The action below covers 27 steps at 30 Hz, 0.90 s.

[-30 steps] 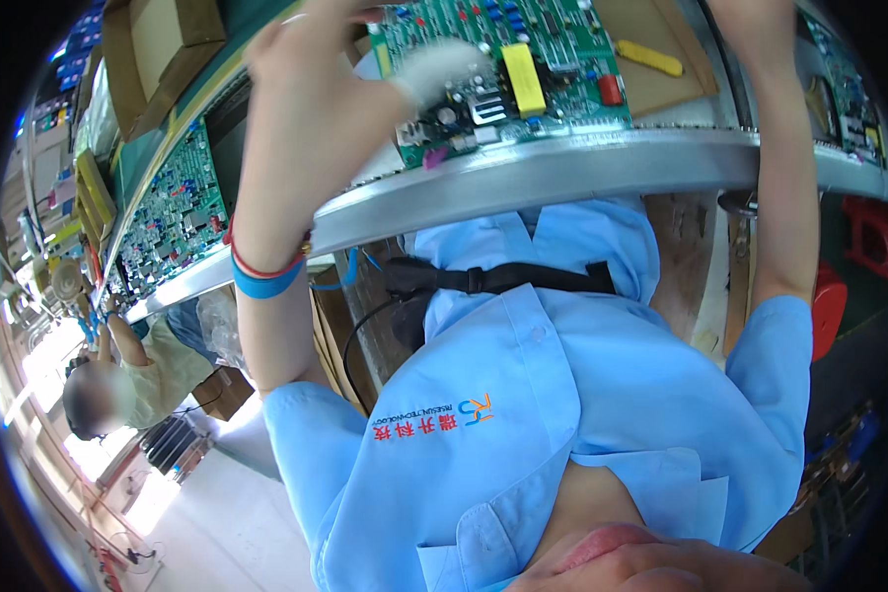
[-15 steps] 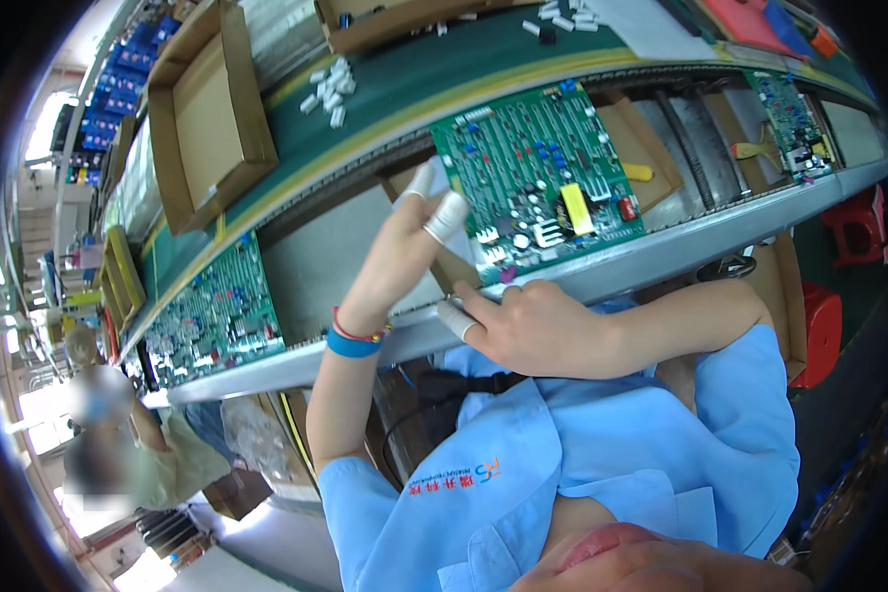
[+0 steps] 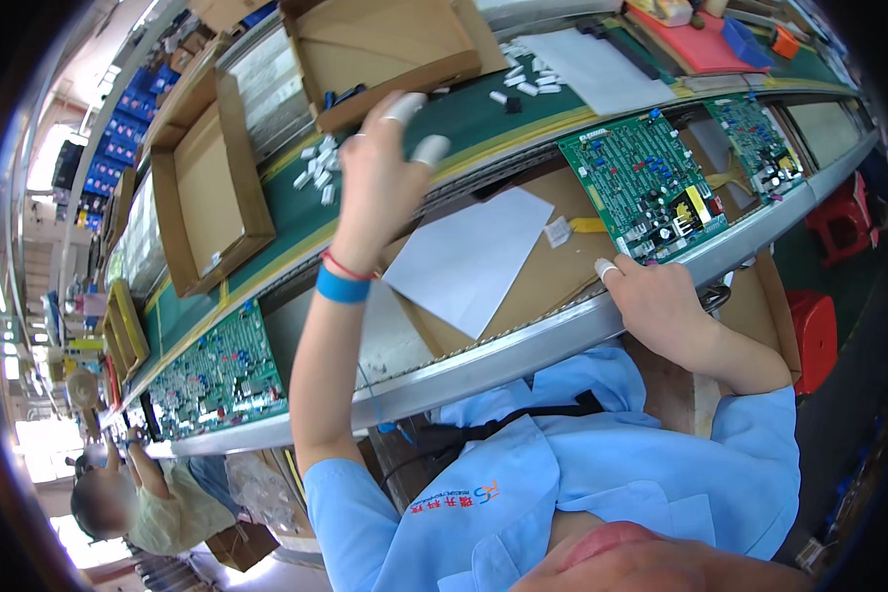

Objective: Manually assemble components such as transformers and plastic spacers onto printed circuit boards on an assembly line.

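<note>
My left hand [image 3: 380,187] is raised over the line, near the front wall of a cardboard tray [image 3: 385,44] with a few small black parts. White finger covers sit on two of its spread fingers, and nothing shows between them. Beneath and left of it lie small white pieces [image 3: 316,170] on the green surface. My right hand [image 3: 666,306] is at the near edge of a green circuit board [image 3: 636,178], fingers bent against its near left corner. One of those fingers has a white cover. The board rests on the rails; the fingertips' underside is hidden.
A metal rail [image 3: 523,331] runs along my front. Other circuit boards stand at left [image 3: 217,375] and right [image 3: 755,138]. Between the rails lie white paper [image 3: 474,257] and a yellow-handled tool [image 3: 589,225]. A red stool [image 3: 812,340] is at right. Another person [image 3: 178,508] works at far left.
The circuit board has slid right along the rails, with my right hand moving right at its near edge. My left hand has left the board's side and moved up and left toward the tray.
</note>
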{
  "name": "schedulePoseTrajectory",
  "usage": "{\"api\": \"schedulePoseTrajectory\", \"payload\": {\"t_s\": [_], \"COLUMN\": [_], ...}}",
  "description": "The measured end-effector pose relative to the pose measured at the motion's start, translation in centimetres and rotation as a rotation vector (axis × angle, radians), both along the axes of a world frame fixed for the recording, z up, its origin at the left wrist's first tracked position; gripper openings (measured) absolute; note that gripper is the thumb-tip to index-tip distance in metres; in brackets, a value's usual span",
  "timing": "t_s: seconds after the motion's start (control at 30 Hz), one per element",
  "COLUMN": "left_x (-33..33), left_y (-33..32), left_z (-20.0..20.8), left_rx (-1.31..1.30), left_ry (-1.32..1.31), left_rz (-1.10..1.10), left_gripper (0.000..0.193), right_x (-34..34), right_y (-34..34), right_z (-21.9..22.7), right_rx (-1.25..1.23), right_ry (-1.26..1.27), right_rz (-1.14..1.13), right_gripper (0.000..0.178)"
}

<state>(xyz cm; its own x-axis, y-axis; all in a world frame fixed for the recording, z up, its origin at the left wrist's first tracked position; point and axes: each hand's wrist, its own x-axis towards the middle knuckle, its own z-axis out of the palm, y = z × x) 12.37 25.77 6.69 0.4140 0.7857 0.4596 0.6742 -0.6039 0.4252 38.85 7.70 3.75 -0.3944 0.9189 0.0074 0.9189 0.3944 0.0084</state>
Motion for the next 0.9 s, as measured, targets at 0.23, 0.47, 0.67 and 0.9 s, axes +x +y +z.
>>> {"api": "schedulePoseTrajectory", "payload": {"t_s": [0.23, 0.47, 0.67, 0.9], "left_x": [-2.4, -2.5, -2.8, -3.3], "left_y": [6.7, 6.7, 8.4, 10.0], "left_z": [-4.0, -4.0, -3.1, -2.1], "left_rx": [0.242, 0.345, 0.395, 0.625], "left_ry": [0.302, 0.409, 0.652, 0.664], "left_rz": [0.371, 0.337, 0.333, 0.258], "left_gripper": [0.059, 0.049, 0.035, 0.008], "right_x": [4.4, 7.4, 8.7, 11.9], "right_y": [0.1, 0.4, 0.9, 1.6], "right_z": [-0.6, -0.9, -0.5, -1.6], "right_rx": [0.031, 0.017, 0.048, 0.053], "right_ry": [-0.006, -0.03, -0.009, -0.05], "right_rz": [-0.16, -0.246, -0.308, -0.437], "right_gripper": [0.008, 0.011, 0.024, 0.029]}}
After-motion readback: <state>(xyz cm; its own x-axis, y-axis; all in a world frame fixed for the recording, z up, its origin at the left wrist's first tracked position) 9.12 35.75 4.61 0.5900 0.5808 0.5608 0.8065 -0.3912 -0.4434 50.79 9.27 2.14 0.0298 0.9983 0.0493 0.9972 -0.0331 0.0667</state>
